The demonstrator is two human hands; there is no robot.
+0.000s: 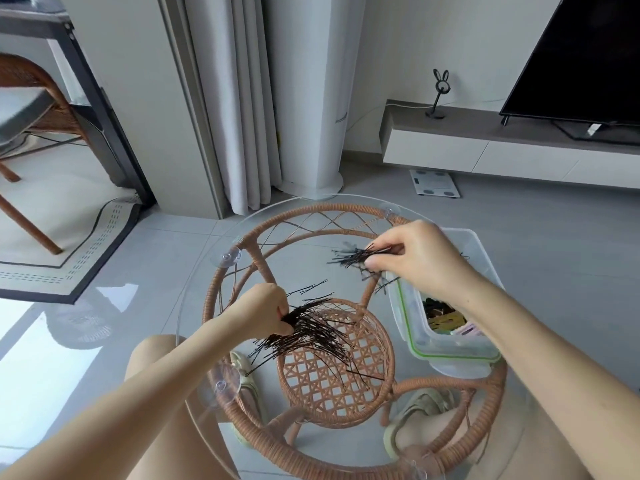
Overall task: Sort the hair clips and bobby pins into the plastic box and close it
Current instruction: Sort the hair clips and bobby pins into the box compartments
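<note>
A spread pile of black bobby pins (311, 336) lies on the round glass tabletop (197, 306). My left hand (265, 308) pinches the pile's left end. My right hand (415, 258) holds a bunch of black bobby pins (353, 256) above the table, just left of the clear plastic box (450, 344). The box has a green seal on its rim, stands uncovered at the table's right side and holds several hair clips (445, 318). A few loose pins dangle below the right hand near the box's far corner.
The glass top rests on a rattan frame (346, 448) with a woven lower shelf. My knees and sandalled feet show through the glass. A clear lid (481, 247) lies behind the box. A TV stand, curtains, a chair and a floor scale stand beyond.
</note>
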